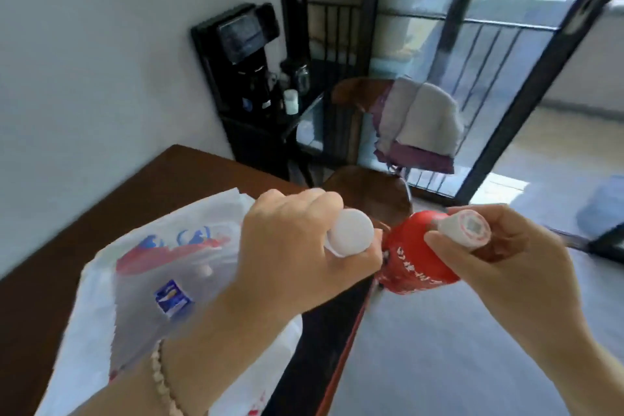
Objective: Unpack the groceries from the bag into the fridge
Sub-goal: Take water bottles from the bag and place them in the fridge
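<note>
Two bottles aloft: clasps white-capped bottle in left grip, fingers curled round its neck, above bag on table; pinches red bottle by its cap in right grip, just past table's edge.

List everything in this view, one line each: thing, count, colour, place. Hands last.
plastic bag: one, white with red and blue print, on the table at left
table: one, dark brown, lower left
white-capped bottle: one, body hidden, held in the left hand
red-labelled bottle: one, white cap, held in the right hand
water dispenser: one, black, against the wall
chair: one, brown, beyond the table
cloths: at least two, grey and purple, draped over the chair back
barred door: one, black, upper right
bracelet: one, pale, on the left wrist
left hand: grips the white-capped bottle
right hand: grips the red-labelled bottle's neck
</note>
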Motion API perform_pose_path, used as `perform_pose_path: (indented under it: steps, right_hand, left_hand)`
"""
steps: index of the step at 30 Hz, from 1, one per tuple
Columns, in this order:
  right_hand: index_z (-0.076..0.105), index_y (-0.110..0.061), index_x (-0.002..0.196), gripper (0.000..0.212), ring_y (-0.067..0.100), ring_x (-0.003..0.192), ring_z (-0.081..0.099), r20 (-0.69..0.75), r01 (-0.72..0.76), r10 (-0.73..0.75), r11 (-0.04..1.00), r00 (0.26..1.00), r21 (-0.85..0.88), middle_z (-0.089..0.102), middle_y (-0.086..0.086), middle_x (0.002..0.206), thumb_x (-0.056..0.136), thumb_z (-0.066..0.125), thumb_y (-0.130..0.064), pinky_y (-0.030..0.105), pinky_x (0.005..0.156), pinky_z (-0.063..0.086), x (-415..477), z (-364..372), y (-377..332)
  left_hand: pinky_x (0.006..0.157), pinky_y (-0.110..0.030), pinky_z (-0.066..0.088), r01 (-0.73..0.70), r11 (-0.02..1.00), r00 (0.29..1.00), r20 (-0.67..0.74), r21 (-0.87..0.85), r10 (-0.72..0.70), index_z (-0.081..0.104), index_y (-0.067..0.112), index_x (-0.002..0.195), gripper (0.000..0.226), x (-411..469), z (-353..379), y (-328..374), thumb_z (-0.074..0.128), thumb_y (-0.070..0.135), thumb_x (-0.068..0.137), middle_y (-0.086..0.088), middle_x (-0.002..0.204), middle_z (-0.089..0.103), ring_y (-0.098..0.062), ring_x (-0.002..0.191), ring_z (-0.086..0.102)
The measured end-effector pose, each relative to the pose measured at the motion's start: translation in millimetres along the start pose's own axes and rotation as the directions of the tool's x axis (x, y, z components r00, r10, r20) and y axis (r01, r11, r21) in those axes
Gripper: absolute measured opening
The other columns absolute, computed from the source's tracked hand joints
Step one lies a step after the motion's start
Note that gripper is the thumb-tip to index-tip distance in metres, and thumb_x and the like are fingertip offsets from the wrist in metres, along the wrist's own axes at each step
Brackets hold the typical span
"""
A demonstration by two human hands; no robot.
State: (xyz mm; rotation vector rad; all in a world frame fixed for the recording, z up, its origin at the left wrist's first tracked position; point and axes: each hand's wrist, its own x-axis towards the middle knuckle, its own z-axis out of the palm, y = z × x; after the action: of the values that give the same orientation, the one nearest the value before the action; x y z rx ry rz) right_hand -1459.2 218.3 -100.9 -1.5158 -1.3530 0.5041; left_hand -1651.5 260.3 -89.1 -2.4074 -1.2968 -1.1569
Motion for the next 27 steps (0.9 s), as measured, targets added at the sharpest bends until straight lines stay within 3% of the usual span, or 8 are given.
perform_pose_path:
  steps: [4,7,9,13,15,17,24,27]
  right_hand:
    - [0.063,-0.031,0.076,0.037,0.013,0.07,0.065,-0.243,-0.079,0.056,0.994,0.968,-0.082,0.068,-0.017,0.081,0.051,0.065,-0.059,0.026,0.062,0.055,-7,-109,54]
    - [0.06,-0.032,0.071,0.029,0.004,0.073,0.063,-0.389,-0.153,0.095,0.981,0.916,-0.122,0.065,-0.021,0.082,0.055,0.068,-0.056,0.014,0.059,0.048,-23,-203,90]
    - [0.059,-0.031,0.071,0.024,-0.002,0.071,0.06,-0.452,-0.207,0.115,0.965,0.884,-0.16,0.066,-0.015,0.074,0.062,0.078,-0.043,0.008,0.058,0.044,-36,-269,115]
    - [0.059,-0.026,0.072,0.02,-0.004,0.07,0.058,-0.539,-0.344,0.189,0.917,0.821,-0.203,0.063,-0.011,0.064,0.065,0.075,-0.036,0.005,0.058,0.041,-65,-400,160]
    - [0.06,-0.024,0.073,0.019,-0.004,0.07,0.059,-0.583,-0.412,0.226,0.888,0.78,-0.207,0.064,-0.013,0.071,0.068,0.078,-0.028,0.007,0.059,0.042,-77,-462,180]
    - [0.061,-0.023,0.075,0.017,-0.003,0.071,0.059,-0.648,-0.486,0.253,0.849,0.718,-0.206,0.065,-0.01,0.069,0.07,0.077,-0.025,0.011,0.06,0.043,-88,-522,196]
    - [0.06,-0.026,0.08,0.018,0.005,0.07,0.056,-0.847,-0.682,0.221,0.701,0.484,-0.207,0.059,-0.017,0.073,0.071,0.076,-0.028,0.017,0.06,0.041,-103,-702,233]
    - [0.061,-0.024,0.08,0.02,0.016,0.078,0.061,-0.909,-0.723,0.197,0.675,0.368,-0.147,0.062,-0.011,0.077,0.07,0.077,-0.028,0.029,0.07,0.049,-99,-769,257]
  left_hand:
    - [0.05,-0.017,0.02,-0.184,0.982,0.983,0.019,-0.027,0.185,0.025,0.022,0.056,0.04,54,62,96,0.049,0.052,0.067,0.007,0.042,0.035,-0.013,0.038,0.029]
    - [0.051,-0.012,0.016,-0.239,0.96,0.966,0.064,-0.144,0.25,0.023,0.023,0.057,0.039,77,116,186,0.048,0.052,0.065,0.009,0.046,0.025,-0.014,0.038,0.026]
    - [0.049,-0.009,0.012,-0.222,0.946,0.959,0.122,-0.237,0.256,0.025,0.023,0.054,0.038,88,152,251,0.048,0.052,0.063,0.009,0.047,0.026,-0.015,0.039,0.026]
    - [0.047,-0.011,0.015,-0.208,0.909,0.936,0.198,-0.361,0.292,0.022,0.023,0.051,0.039,106,219,393,0.042,0.055,0.061,0.005,0.041,0.022,-0.02,0.042,0.032]
    - [0.046,-0.021,0.022,-0.212,0.884,0.911,0.243,-0.416,0.333,0.026,0.021,0.052,0.044,117,243,463,0.042,0.06,0.065,0.007,0.045,0.028,-0.021,0.052,0.039]
    - [0.056,-0.028,0.028,-0.197,0.839,0.869,0.306,-0.508,0.389,0.032,0.019,0.054,0.046,129,262,528,0.043,0.062,0.067,0.006,0.051,0.037,-0.022,0.062,0.042]
    - [0.059,-0.029,0.037,-0.236,0.632,0.797,0.225,-0.738,0.56,0.051,0.016,0.061,0.048,185,329,728,0.046,0.064,0.064,0.001,0.059,0.054,-0.025,0.066,0.052]
    - [0.062,-0.028,0.039,-0.304,0.564,0.758,0.164,-0.768,0.631,0.057,0.015,0.071,0.051,212,362,805,0.047,0.066,0.067,0.002,0.066,0.059,-0.025,0.071,0.057]
